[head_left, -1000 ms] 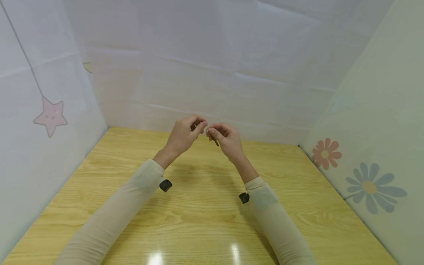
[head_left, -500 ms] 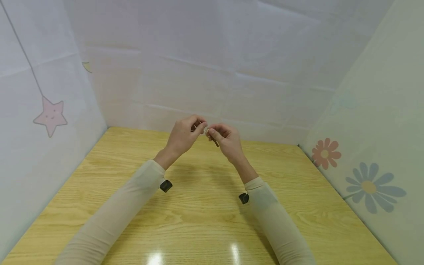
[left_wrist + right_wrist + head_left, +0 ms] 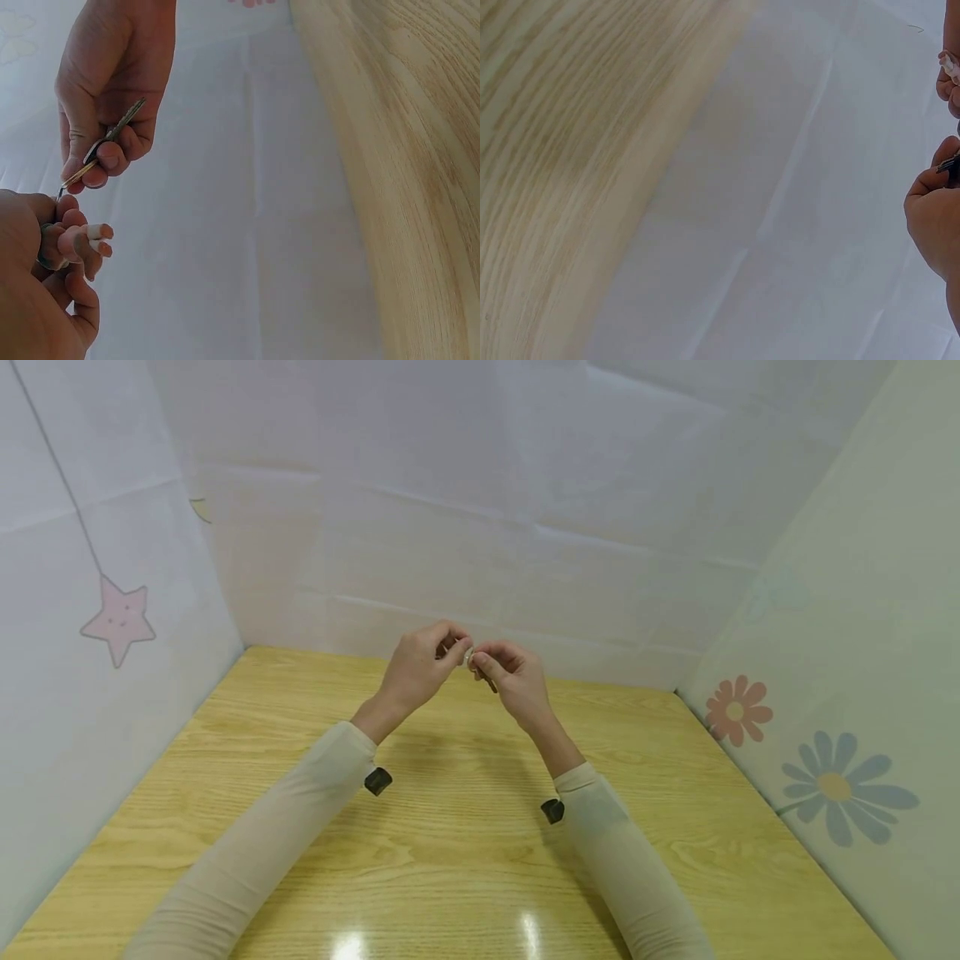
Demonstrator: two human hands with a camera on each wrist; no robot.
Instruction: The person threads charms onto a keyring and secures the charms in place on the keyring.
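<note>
White sheeting with star (image 3: 118,620) and flower (image 3: 834,785) prints walls in a wooden worktop (image 3: 450,843). Both arms in beige sleeves, raised above the worktop's far end. Right hand (image 3: 517,677) pinches a key (image 3: 101,150) by its bow. Left hand (image 3: 416,664) pinches a small metal ring (image 3: 467,656), fingers curled round it; ring meets key between the fingertips. Risk: thin pinch grips, so a slip could drop the key onto the worktop.

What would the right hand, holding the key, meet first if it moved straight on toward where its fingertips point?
Probably the left hand: the right hand points its key at those fingertips, nearly touching. Exact depth between them is unclear.
</note>
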